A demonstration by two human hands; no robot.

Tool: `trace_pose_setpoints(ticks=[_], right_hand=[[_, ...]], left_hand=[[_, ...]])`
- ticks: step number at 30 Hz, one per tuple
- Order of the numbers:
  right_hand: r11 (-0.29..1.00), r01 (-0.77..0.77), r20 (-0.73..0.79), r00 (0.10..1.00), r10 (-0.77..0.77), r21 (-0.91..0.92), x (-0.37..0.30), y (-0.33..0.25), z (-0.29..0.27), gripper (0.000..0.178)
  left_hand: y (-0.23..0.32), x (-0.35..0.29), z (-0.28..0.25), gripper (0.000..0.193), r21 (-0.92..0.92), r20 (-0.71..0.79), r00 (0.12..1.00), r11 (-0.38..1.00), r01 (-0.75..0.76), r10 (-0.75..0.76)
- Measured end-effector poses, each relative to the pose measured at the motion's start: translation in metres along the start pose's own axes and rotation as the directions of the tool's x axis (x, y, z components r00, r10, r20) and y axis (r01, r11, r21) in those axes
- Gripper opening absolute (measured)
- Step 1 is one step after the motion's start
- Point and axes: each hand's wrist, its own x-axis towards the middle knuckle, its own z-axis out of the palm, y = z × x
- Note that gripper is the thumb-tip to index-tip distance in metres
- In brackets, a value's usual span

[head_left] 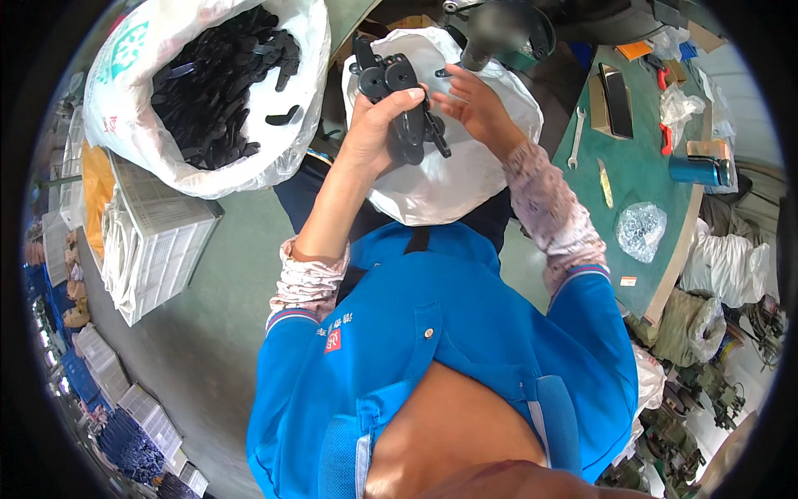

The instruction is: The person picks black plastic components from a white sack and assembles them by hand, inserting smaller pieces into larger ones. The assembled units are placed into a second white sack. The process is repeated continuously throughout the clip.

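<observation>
My left hand (376, 125) is closed around a bunch of black plastic parts (402, 76), several flat pieces with round ends and longer arms that stick out above and below the fingers. Just to its right, my right hand (480, 108) is raised with its fingers apart. A small dark piece (442, 73) shows by its fingertips; whether they touch cannot be told. Both hands are above an open white plastic bag (449, 187) in front of my lap. At the upper left, another white bag (125, 125) contains a heap of loose black parts (224, 91).
A dark machine (499, 33) stands just beyond the bag. On the green bench (582, 195) at right lie a wrench (576, 137), a yellow-handled cutter (605, 183), a phone (616, 100), a blue bottle (697, 170) and a clear plastic bag (641, 231). A white crate (158, 249) stands left.
</observation>
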Motion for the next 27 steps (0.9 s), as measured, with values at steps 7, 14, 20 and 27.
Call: trace_pose_setpoints(ticks=[7, 14, 20, 27], right_hand=[[0.904, 0.139, -0.048, 0.984, -0.173, -0.403, 0.003, 0.024, -0.002, 0.024], [-0.052, 0.45, 0.453, 0.889, -0.065, -0.891, -0.049, 0.031, -0.051, 0.017], [-0.2, 0.319, 0.376, 0.825, -0.422, -0.926, 0.0, 0.016, -0.092, 0.041], [-0.232, 0.073, 0.134, 0.957, -0.259, -0.97, 0.052, -0.037, -0.095, 0.053]], left_hand=[[0.012, 0.005, -0.008, 0.024, 0.094, -0.031, 0.999, 0.995, 0.04, -0.037], [-0.013, 0.064, -0.031, 0.025, 0.023, -0.036, 0.979, 0.979, 0.201, -0.2], [-0.007, 0.114, -0.045, 0.021, 0.158, -0.11, 0.983, 0.974, 0.163, -0.147], [0.013, 0.165, -0.062, 0.025, 0.377, -0.052, 0.996, 0.922, 0.091, -0.077]])
